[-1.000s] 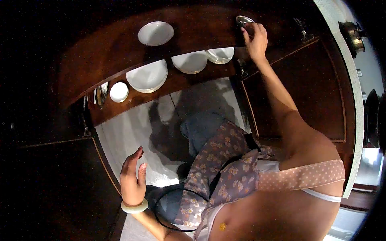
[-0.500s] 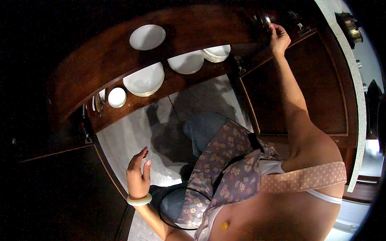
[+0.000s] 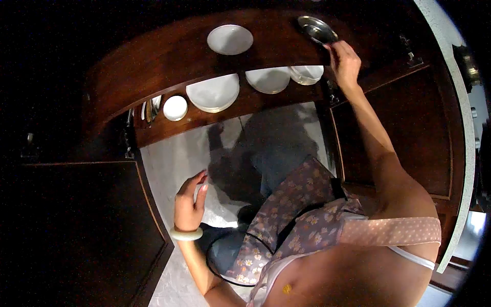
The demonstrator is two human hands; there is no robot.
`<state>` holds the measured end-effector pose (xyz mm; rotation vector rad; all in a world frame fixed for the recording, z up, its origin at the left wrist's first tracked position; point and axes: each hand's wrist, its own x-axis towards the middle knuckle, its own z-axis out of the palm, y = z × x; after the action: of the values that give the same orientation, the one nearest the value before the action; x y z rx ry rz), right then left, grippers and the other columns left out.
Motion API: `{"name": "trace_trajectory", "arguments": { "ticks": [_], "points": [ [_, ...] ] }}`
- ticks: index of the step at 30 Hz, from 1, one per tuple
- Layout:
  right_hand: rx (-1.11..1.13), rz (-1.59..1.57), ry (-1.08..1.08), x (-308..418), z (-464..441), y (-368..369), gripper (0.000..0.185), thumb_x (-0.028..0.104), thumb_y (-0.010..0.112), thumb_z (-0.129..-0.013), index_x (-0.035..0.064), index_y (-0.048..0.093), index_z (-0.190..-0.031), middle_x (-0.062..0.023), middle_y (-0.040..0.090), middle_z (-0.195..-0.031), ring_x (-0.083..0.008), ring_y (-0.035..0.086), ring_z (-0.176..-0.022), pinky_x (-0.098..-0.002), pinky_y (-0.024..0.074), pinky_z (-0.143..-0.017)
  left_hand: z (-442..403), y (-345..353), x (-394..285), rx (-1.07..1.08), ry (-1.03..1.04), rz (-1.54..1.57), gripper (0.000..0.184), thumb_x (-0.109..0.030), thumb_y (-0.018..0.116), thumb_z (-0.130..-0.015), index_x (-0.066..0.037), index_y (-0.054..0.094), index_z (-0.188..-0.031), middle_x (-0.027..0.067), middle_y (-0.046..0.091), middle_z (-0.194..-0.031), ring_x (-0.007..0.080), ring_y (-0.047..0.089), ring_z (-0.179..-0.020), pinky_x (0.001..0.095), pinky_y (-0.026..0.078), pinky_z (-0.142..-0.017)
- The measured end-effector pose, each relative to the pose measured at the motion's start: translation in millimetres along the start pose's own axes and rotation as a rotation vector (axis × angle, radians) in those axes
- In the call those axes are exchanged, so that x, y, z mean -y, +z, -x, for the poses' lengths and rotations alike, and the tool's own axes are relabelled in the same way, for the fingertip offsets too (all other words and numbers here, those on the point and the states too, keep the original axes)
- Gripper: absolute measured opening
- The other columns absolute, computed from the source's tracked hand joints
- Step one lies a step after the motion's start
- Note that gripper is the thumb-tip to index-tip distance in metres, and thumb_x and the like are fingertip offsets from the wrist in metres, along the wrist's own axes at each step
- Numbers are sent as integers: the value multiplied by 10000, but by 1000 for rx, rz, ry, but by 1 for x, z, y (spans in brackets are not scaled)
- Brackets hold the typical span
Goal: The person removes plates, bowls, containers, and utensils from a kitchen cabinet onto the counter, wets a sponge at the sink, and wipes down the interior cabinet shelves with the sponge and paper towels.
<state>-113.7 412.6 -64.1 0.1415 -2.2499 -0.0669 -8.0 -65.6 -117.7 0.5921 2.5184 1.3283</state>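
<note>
My right hand (image 3: 345, 64) reaches to the upper shelf (image 3: 176, 56) of a dark wooden cabinet. Its fingers pinch the rim of a shiny round metal dish (image 3: 318, 30). To the left of it on that shelf sits a white bowl (image 3: 230, 40). My left hand (image 3: 189, 204), with a pale bangle (image 3: 186, 235) at the wrist, hovers over the floor. Its thumb and fingers are apart and slightly curled, with nothing between them.
On the lower shelf are a large white bowl (image 3: 213, 93), another white bowl (image 3: 267, 80), stacked dishes (image 3: 307, 74), a small white round dish (image 3: 175, 108) and upright utensils (image 3: 152, 108). Open cabinet doors flank me, left (image 3: 76, 220) and right (image 3: 399, 128). A speckled countertop edge (image 3: 463, 153) runs at right.
The metal dish has come into clear view in my right hand, which has shifted slightly down. The camera view has turned, so the shelves appear farther right. My left hand stays empty.
</note>
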Motion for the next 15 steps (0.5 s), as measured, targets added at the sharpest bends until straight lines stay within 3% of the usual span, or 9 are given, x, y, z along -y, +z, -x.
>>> {"name": "trace_trajectory", "arguments": {
  "ticks": [5,8,10,13,14,15],
  "points": [
    [276,132,79,5,-5,28,179,168,674,-782,52,632,-912,-116,622,-865,-320,593,-779,-376,490,-676,-7,1,-12,-36,-15,87,270,-119,529,-909,7,577,-1143,168,646,-1012,256,639,-924,318,477,-814],
    [236,61,61,50,-33,7,373,254,696,-772,74,613,-1088,-132,624,-1007,-329,586,-929,-388,487,-779,-8,-3,-15,-127,-61,127,274,-123,522,-919,10,577,-1152,153,655,-1016,216,632,-941,302,466,-836],
    [143,-161,-99,84,-55,14,608,319,728,-747,46,509,-1244,-180,598,-1097,-342,555,-1043,-401,458,-864,-11,-4,-18,-206,-95,151,273,-129,517,-927,14,578,-1151,146,655,-1019,192,624,-946,296,462,-843],
    [211,-364,-121,133,-73,52,823,363,776,-708,-32,383,-1313,-235,582,-1103,-340,571,-1023,-402,443,-888,-18,-8,-37,-278,-109,302,288,-127,485,-947,30,554,-1178,137,646,-1049,181,601,-998,285,435,-889],
    [400,-513,-10,139,-76,65,697,325,791,-703,2,479,-1236,-204,616,-1038,-323,602,-943,-388,465,-842,-19,-7,-39,-309,-116,380,291,-126,478,-950,33,548,-1184,136,645,-1052,182,597,-1007,284,429,-899],
    [393,-578,-66,139,-80,84,623,308,798,-698,21,522,-1178,-187,629,-995,-310,612,-907,-379,477,-807,-17,-6,-40,-316,-121,440,297,-127,465,-957,30,537,-1199,124,644,-1044,179,589,-1017,276,414,-920]
  ]
}}
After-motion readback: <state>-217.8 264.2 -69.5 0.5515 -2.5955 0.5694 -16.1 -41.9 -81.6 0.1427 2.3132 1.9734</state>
